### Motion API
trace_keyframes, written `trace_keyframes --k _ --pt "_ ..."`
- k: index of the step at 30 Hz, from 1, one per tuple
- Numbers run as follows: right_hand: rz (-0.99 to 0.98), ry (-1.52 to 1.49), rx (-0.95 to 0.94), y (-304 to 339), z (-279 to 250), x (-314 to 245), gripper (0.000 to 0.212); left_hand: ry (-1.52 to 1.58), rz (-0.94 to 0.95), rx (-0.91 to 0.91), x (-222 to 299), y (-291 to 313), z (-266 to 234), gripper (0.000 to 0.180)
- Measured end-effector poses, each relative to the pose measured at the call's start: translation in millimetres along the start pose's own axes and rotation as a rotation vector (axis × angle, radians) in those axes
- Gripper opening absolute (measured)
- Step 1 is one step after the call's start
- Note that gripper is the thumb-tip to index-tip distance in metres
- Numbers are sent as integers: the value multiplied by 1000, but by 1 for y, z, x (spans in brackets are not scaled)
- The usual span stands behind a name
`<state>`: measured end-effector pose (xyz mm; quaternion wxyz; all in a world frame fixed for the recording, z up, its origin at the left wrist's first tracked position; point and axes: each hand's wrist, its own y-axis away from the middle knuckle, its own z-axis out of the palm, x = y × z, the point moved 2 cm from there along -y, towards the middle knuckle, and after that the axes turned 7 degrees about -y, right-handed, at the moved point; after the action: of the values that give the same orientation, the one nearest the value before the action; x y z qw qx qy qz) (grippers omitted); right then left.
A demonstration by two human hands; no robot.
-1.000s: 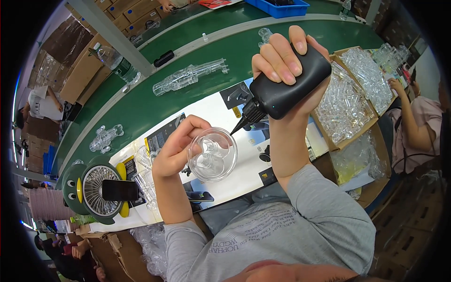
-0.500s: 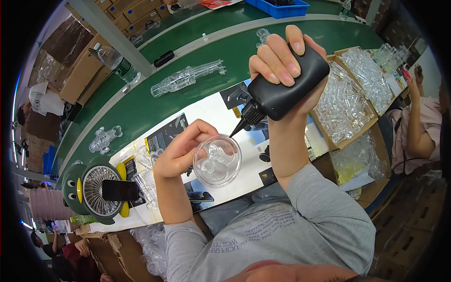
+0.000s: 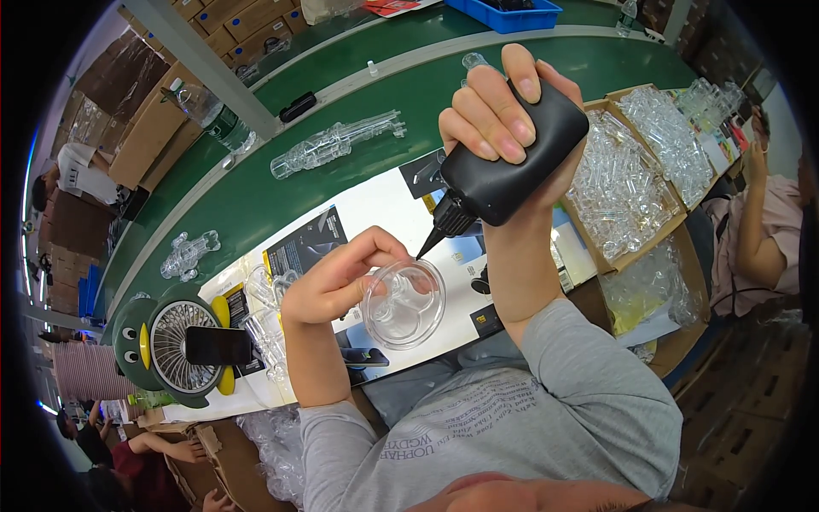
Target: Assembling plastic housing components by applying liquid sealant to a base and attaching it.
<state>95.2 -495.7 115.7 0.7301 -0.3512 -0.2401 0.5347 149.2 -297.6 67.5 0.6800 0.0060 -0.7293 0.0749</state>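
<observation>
My left hand [image 3: 345, 277] grips a round clear plastic part [image 3: 404, 305] by its edge and inner side, thumb and fingers pinched on it. It has a ring-shaped rim and lobed shapes inside. My right hand [image 3: 510, 119] is wrapped round a black squeeze bottle [image 3: 516, 158] with a pointed nozzle. The bottle is tilted down to the left, its tip at the upper rim of the clear part. Whether the tip touches the rim, or any liquid comes out, I cannot tell.
Clear plastic assemblies [image 3: 337, 143] lie on the green table [image 3: 426, 90]. Open cartons of clear parts [image 3: 621, 188] stand at the right. At the left are a penguin-shaped fan [image 3: 171, 348], a phone [image 3: 218, 346] and a water bottle [image 3: 213, 118]. A co-worker [image 3: 759, 230] sits at the far right.
The clear part has shifted slightly right and down and turned a little in my left hand. My right hand and the black bottle have moved slightly left; the nozzle tip stays at the rim.
</observation>
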Motion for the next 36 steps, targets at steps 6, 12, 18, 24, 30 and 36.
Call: trace_keyframes --k 6,12,18,24,30,36 --pt "48 -26 10 -1 3 5 30 -50 -33 -82 -3 -1 -1 40" --pt "96 -52 -1 0 5 12 31 -140 -19 -178 -9 0 -4 35" --pt "116 -49 3 1 5 15 32 -156 0 -229 -14 -1 -4 32" --pt "130 -54 -6 1 6 20 32 -222 -34 -246 -14 0 -7 36" --pt "137 -46 -2 3 6 24 32 -382 -31 -273 -15 -4 -6 32" --pt "154 -43 -1 3 9 26 32 -389 41 -244 -21 -3 -6 26"
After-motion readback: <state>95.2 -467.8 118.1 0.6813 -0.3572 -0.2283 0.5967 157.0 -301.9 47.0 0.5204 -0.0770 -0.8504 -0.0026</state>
